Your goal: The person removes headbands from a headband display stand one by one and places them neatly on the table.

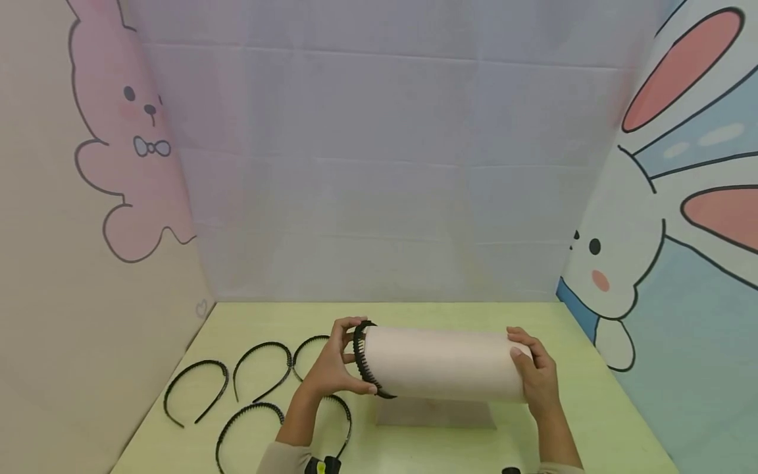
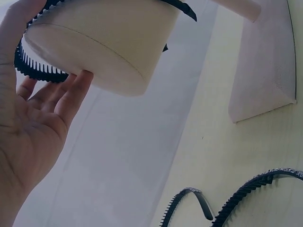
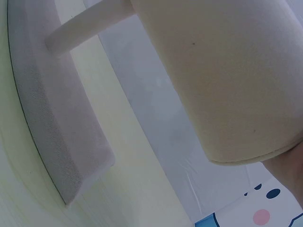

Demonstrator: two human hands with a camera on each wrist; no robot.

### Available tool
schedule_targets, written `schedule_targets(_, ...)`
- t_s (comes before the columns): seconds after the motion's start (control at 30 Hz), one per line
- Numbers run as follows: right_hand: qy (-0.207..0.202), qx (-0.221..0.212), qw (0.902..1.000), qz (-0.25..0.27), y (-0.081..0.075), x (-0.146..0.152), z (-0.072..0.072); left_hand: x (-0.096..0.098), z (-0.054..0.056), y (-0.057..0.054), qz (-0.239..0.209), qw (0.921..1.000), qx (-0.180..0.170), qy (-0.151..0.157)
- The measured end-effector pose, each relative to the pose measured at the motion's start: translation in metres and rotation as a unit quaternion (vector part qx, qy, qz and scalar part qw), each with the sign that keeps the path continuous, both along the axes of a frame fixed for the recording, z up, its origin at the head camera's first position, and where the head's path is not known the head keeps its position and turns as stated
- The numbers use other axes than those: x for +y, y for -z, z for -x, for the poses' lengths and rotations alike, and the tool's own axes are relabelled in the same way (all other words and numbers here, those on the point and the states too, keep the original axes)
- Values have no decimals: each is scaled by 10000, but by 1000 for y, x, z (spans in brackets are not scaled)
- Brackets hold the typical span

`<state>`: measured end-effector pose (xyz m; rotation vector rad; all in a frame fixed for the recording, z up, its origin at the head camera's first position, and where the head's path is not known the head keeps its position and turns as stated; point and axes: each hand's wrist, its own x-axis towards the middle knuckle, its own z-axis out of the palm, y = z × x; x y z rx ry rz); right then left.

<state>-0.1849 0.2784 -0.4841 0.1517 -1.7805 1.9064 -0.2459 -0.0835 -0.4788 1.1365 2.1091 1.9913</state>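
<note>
A pale padded cylinder (image 1: pixel 444 364) lies level on a headband stand, raised by a short post (image 3: pixel 90 28) over a flat base (image 1: pixel 435 415). My left hand (image 1: pixel 328 370) holds a black toothed headband (image 1: pixel 359 359) by its two sides, thumb near the lower end and fingers at the top. The headband curves around the cylinder's left end; in the left wrist view some fingertips touch the end face. My right hand (image 1: pixel 537 375) grips the cylinder's right end, thumb at the front and fingers over the top. Only a little of that hand shows in the right wrist view.
Several black headbands lie on the pale green table (image 1: pixel 568 408) to the left, among them one at the far left (image 1: pixel 227 376) and one near the front (image 1: pixel 349 421). A white curtain (image 1: pixel 385 171) hangs behind, with cartoon-printed walls at both sides.
</note>
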Motion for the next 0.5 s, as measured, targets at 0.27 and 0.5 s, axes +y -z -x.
schedule_targets(0.27, 0, 49, 10000, 37, 0, 0, 0, -8, 5, -4, 154, 9970, -479, 582)
schedule_targets(0.5, -29, -46, 10000, 43, -1, -1, 0, -11, 6, -5, 62, 9931, -813, 840)
